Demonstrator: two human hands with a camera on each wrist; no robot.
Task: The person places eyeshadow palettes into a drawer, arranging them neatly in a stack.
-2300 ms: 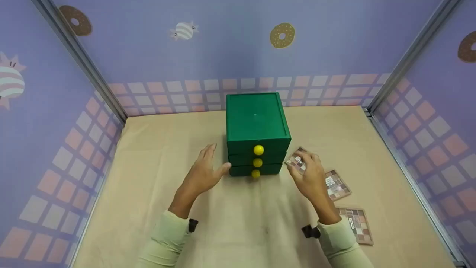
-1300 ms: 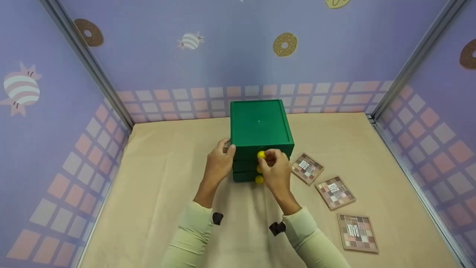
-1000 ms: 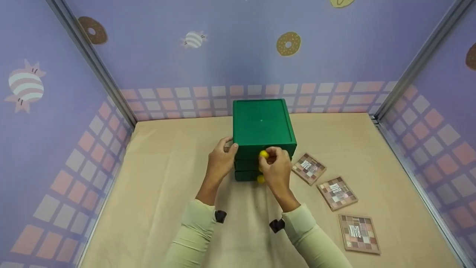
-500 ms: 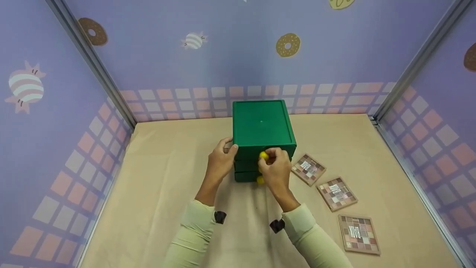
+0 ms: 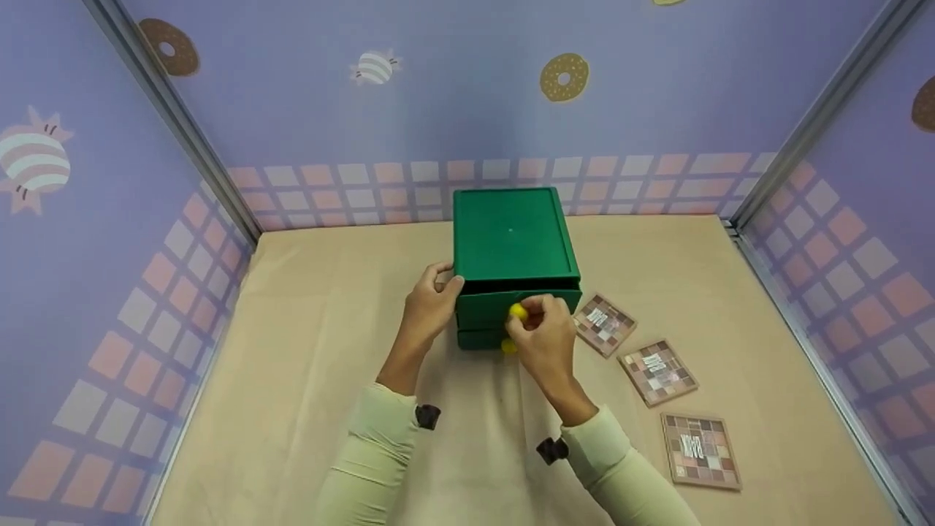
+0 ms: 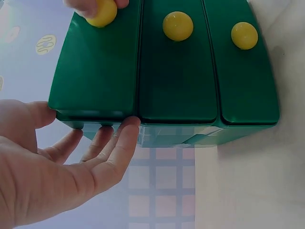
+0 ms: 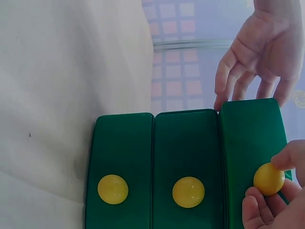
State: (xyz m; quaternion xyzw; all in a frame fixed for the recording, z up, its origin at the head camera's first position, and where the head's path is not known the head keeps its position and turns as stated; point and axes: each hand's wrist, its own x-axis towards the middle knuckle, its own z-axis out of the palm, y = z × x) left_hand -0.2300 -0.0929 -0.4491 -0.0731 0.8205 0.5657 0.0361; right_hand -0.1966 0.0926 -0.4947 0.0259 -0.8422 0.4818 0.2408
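Purple walls (image 5: 453, 131) with candy and doughnut prints rise behind and beside the green drawer unit (image 5: 511, 234), which stands on a beige cloth (image 5: 329, 292). At the unit's left front edge is the left hand (image 5: 429, 307), fingers spread with tips against the side and thumb at the front corner, probably to steady it. The top drawer (image 5: 482, 310) juts slightly from the unit, a dark gap above its front; its inside cannot be seen. Before the unit, the right hand (image 5: 546, 340) pinches the yellow top knob (image 5: 518, 312) between thumb and fingers, likely because the smooth face offers little other grip. From above, this hand gets in the way of seeing the middle knob (image 6: 177, 26) and bottom knob (image 6: 244, 36). Right of the unit lie three palettes: the first palette (image 5: 606, 324) just beside its front corner, the second palette (image 5: 658, 372) farther off, the third palette (image 5: 701, 451) farthest. Being off to one side, they probably don't obstruct the drawer.
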